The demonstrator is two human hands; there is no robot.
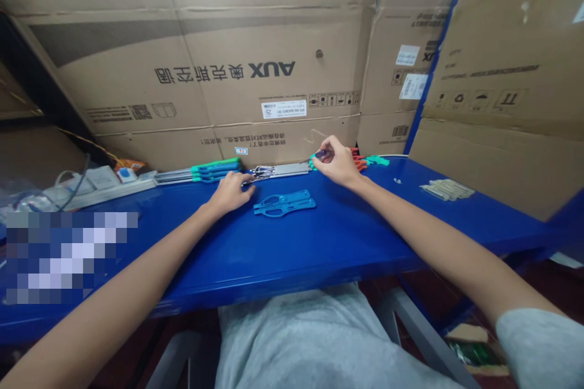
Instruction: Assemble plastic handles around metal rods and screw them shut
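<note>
My right hand (336, 163) pinches a small dark blue-handled tool (322, 154), perhaps a screwdriver, at the back of the blue table (347, 231). Teal and red plastic pieces (360, 160) lie just beyond that hand. My left hand (230, 192) rests on the tabletop with its fingers loosely apart, their tips reaching a bundle of metal strips (279, 170). Green-and-blue handled tools (216, 169) lie behind it. Flat blue plastic scissor-shaped pieces (283, 203) lie between my hands, touching neither.
Printed cardboard sheets (228, 73) stand along the table's back and right. A power strip (104, 191) and cables lie at the far left. A pile of beige pieces (447, 189) lies on the right. A pixelated patch covers the front left.
</note>
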